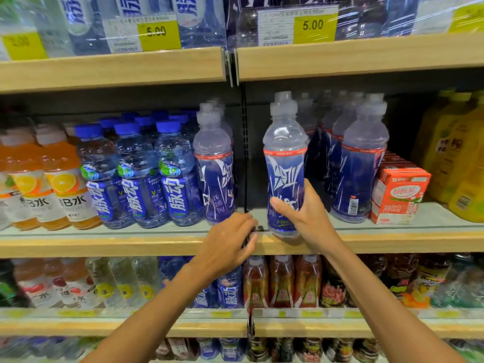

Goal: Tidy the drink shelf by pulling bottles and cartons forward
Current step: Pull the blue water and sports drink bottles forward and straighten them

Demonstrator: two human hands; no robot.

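My right hand [306, 216] grips the lower half of a tall clear bottle with a dark blue label [285, 163], held upright at the front edge of the middle shelf [392, 242]. Its base hangs just over the shelf lip. My left hand [230, 242] hovers in front of the shelf edge at the centre divider, fingers relaxed, holding nothing. More bottles of the same kind [361, 163] stand to the right and one row [214, 166] to the left of the divider. A red and white carton [398, 195] stands at the right.
Blue-capped bottles [141, 174] and orange drink bottles [57, 179] fill the left of the middle shelf. Yellow bottles [461, 158] stand at far right. Wrapped bottle packs with price tags [311, 24] sit on the shelf above. Lower shelves [282, 281] hold several small bottles.
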